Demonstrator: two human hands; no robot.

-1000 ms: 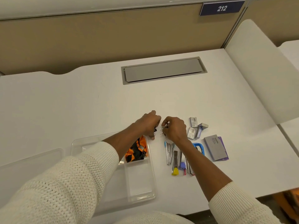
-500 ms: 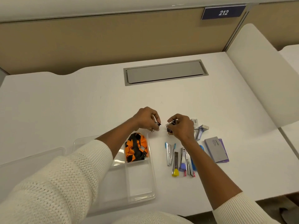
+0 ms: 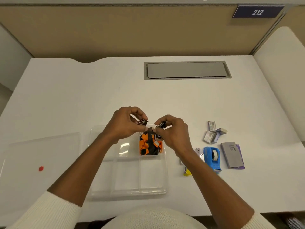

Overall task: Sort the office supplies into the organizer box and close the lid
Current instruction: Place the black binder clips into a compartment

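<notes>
A clear organizer box (image 3: 128,190) with several compartments lies on the white desk in front of me. Its far right compartment holds orange and black binder clips (image 3: 148,144). My left hand (image 3: 125,124) pinches a black binder clip (image 3: 142,122) above the box's far edge. My right hand (image 3: 173,131) pinches another black binder clip (image 3: 160,125) just beside it, over the filled compartment. The clear lid (image 3: 44,156), with a red dot, lies flat to the left of the box.
Right of the box lie small staple boxes (image 3: 212,133), a blue tape dispenser (image 3: 212,157), a grey and purple pad (image 3: 232,154), and a yellow-tipped tool (image 3: 187,172) partly hidden by my right forearm. A grey cable hatch (image 3: 186,70) sits at the back.
Both hands have lifted with their clips and moved left, from the desk beside the box to above its filled compartment. The camera view has shifted left as well.
</notes>
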